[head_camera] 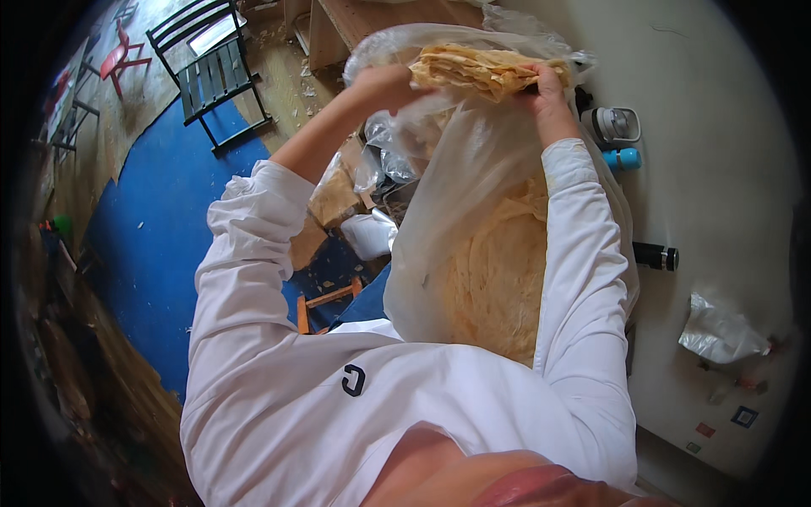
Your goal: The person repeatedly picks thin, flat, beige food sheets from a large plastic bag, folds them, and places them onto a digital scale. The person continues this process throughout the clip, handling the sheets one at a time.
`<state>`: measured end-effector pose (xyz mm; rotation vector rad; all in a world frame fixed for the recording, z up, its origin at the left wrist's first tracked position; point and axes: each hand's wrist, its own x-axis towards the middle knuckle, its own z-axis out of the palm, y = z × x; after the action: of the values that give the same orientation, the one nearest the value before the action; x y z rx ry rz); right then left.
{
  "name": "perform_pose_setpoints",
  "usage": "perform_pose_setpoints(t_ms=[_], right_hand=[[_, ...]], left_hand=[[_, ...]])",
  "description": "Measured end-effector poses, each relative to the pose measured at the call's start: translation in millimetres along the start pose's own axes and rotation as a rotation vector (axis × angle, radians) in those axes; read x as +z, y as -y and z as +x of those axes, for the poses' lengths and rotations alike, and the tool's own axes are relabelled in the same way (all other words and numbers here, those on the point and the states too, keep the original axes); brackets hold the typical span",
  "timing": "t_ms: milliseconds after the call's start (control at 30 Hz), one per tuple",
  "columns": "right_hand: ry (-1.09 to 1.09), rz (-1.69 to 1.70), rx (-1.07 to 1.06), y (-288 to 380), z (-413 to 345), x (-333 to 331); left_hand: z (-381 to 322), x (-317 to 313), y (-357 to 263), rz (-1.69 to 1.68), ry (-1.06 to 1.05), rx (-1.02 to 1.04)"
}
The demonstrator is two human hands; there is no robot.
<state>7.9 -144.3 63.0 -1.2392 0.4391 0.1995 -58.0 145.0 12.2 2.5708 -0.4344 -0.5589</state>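
At the top centre, my right hand (pixel 550 95) grips a folded stack of thin tan sheets (pixel 481 70) by its right end. My left hand (pixel 393 89) is beside the stack's left end, its fingers blurred and partly hidden; whether it holds the bag's plastic there I cannot tell. A large translucent plastic bag (pixel 424 253) hangs below and around both hands. Inside it lies a broad pile of similar thin, wrinkled tan sheets (pixel 494 279), partly covered by my right sleeve.
A black folding chair (pixel 212 79) stands on the floor at upper left. Cardboard pieces (pixel 334 201) and a white plastic container (pixel 366 234) lie below my left forearm. Bottles, among them a blue one (pixel 624 159) and a black one (pixel 659 256), stand along the right wall.
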Motion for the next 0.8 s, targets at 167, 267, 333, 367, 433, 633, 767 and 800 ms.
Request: perform_pose_setpoints(t_ms=[167,267,333,367,433,633,767,800], right_hand=[[0.296,0.22,-0.171,-11,29,-6],[0.063,-0.045,-0.014,-53,39,-22],[0.028,-0.056,0.101,-69,46,-36],[0.044,-0.005,0.17,-76,46,-43],[0.063,0.052,0.254,-81,47,-51],[0.01,0.045,0.285,-70,36,-42],[0.022,0.079,0.291,-73,26,-31],[0.022,0.1,0.29,-74,24,-30]], left_hand=[[-57,0,-30,-0.248,0.213,0.726],[-61,13,-13,-0.265,0.294,0.679],[-54,32,7,-0.642,-0.399,0.675],[-49,44,18,-0.83,-0.751,0.691],[-34,67,32,-0.919,-0.878,0.164],[15,117,20,-1.224,-0.171,-0.498],[28,117,17,-1.15,-0.356,-0.133],[30,119,15,-1.17,-0.36,-0.106]])
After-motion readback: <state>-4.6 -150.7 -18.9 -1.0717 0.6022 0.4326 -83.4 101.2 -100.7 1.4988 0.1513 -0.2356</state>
